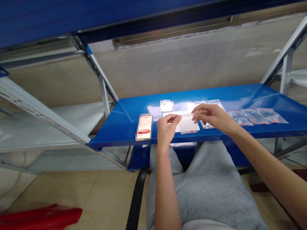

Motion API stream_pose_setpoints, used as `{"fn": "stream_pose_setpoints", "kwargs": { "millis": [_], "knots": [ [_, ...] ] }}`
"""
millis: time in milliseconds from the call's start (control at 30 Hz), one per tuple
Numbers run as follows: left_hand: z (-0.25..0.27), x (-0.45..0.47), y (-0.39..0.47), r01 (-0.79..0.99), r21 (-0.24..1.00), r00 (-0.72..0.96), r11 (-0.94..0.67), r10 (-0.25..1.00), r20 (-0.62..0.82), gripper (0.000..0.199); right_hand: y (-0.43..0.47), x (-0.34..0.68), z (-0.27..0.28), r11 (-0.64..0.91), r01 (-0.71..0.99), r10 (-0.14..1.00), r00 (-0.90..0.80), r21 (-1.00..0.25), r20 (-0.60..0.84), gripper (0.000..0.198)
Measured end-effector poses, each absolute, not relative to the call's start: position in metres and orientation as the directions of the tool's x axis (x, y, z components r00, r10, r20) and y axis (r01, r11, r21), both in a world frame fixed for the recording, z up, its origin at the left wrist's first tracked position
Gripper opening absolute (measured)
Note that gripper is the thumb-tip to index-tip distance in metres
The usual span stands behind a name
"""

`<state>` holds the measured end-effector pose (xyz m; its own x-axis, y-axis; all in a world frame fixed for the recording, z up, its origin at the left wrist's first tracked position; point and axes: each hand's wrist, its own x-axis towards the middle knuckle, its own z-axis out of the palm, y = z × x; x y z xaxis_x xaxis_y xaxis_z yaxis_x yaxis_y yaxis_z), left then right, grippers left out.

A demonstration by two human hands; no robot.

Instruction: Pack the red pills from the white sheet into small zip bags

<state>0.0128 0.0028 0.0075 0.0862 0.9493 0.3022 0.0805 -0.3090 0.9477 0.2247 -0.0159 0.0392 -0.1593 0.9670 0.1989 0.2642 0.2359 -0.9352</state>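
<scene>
A small clear zip-lock bag hangs between my hands over the front of the blue shelf, with something small and reddish at its bottom. My left hand pinches the left end of its top edge between thumb and finger. At the right end of the same edge, my right hand has thumb and fingertips closed on the strip. White paper-like material lies behind and beside the bag, partly covered by it. Just right of it, more clear bags are partly hidden under my right hand.
A phone lies on the blue shelf left of my hands. Another clear bag lies farther back. Several bags with small red pieces lie in a row at right. An upper blue shelf hangs overhead; metal posts stand at both sides.
</scene>
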Motion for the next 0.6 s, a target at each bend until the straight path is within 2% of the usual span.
{"fn": "stream_pose_setpoints", "kwargs": {
  "millis": [133, 300, 467, 600],
  "knots": [
    [0.0006, 0.012, 0.0012, 0.132, 0.936, 0.011, -0.327, 0.945, 0.328, 0.021, -0.0151, 0.2263, 0.0361, 0.231, 0.296, 0.968, -0.165, -0.927, 0.189, 0.039],
    [-0.0004, 0.0094, -0.0006, 0.182, 0.937, 0.012, -0.299, 0.953, 0.302, 0.021, -0.0142, 0.2233, 0.0324, 0.302, 0.357, 0.95, -0.186, -0.884, 0.25, 0.033],
    [-0.0002, 0.0069, -0.0012, 0.07, 0.964, 0.091, -0.255, 0.964, 0.249, 0.029, -0.0148, 0.2219, 0.0332, 0.34, 0.359, 0.939, -0.174, -0.869, 0.295, 0.026],
    [-0.0021, 0.0049, 0.0001, -0.009, 0.981, 0.147, -0.194, 0.97, 0.193, 0.027, -0.0177, 0.2218, 0.0354, 0.29, 0.337, 0.955, -0.163, -0.896, 0.248, 0.024]
  ]
}}
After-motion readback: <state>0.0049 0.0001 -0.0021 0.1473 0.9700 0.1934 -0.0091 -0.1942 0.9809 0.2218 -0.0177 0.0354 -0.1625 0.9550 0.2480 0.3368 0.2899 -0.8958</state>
